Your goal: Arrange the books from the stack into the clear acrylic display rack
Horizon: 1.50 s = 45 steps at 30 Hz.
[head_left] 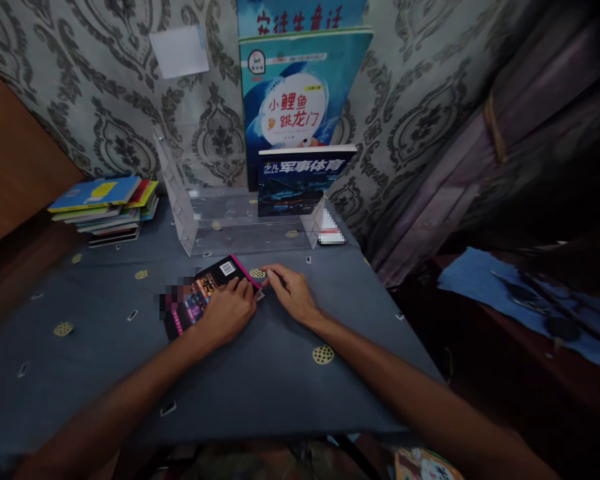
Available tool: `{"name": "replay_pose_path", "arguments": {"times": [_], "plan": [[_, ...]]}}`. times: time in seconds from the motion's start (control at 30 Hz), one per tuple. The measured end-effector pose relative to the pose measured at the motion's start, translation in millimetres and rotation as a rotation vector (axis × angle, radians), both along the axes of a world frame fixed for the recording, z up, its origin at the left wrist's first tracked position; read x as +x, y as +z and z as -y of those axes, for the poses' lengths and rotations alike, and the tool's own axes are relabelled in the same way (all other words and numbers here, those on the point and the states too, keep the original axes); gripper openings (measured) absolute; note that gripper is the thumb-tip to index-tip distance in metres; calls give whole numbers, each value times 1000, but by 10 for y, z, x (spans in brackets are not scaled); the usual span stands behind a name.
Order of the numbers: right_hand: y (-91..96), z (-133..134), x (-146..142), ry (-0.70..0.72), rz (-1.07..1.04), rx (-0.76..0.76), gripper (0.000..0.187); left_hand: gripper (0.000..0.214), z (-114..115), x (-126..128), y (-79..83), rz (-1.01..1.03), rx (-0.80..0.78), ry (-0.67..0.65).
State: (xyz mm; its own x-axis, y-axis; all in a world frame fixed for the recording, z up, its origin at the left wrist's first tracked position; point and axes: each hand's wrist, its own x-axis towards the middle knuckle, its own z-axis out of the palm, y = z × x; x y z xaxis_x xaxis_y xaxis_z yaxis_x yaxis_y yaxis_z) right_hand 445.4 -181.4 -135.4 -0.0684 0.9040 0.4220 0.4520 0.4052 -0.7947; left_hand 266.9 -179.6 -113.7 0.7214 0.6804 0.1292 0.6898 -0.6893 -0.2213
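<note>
A black book with a pink spine edge, a barcode and colourful pictures lies at a slant on the table. My left hand rests on top of it, its fingers slightly bent and spread over the cover near the spine, not wrapped round it. Just right of the book, apart from its spine, is my right hand, holding nothing visible; its fingers are loosely bent, index finger and thumb pointing left. Behind both hands stands a clear acrylic book rack with a dark blue book in its front tier.
Taller blue picture books stand in the rack's rear tiers. A stack of books lies at the back left. Patterned grey cloth covers the table. On the right are a curtain and a blue cloth on a lower surface.
</note>
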Motion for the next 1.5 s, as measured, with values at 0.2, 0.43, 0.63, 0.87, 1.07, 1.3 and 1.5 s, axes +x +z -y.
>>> {"name": "replay_pose_path", "arguments": {"times": [0.2, 0.43, 0.63, 0.87, 1.07, 1.3, 1.5], "plan": [[3, 15, -3, -1, 7, 61, 27, 25, 4, 3, 24, -18, -15, -7], [4, 44, -12, 20, 69, 141, 28, 30, 18, 13, -6, 36, -25, 9], [-35, 28, -17, 91, 238, 149, 29, 33, 25, 13, -71, 3, -25, 25], [-94, 6, -9, 100, 480, 228, 23, 35, 32, 20, -76, 27, -71, 44], [-96, 25, -30, 128, 539, 328, 25, 30, -20, -46, 117, 32, -140, 61], [-60, 63, -53, 108, 604, 401, 22, 28, -366, -372, 311, 54, -181, 319], [-48, 108, -91, 121, 576, 347, 24, 30, -450, -468, 354, -37, -210, 394]]}}
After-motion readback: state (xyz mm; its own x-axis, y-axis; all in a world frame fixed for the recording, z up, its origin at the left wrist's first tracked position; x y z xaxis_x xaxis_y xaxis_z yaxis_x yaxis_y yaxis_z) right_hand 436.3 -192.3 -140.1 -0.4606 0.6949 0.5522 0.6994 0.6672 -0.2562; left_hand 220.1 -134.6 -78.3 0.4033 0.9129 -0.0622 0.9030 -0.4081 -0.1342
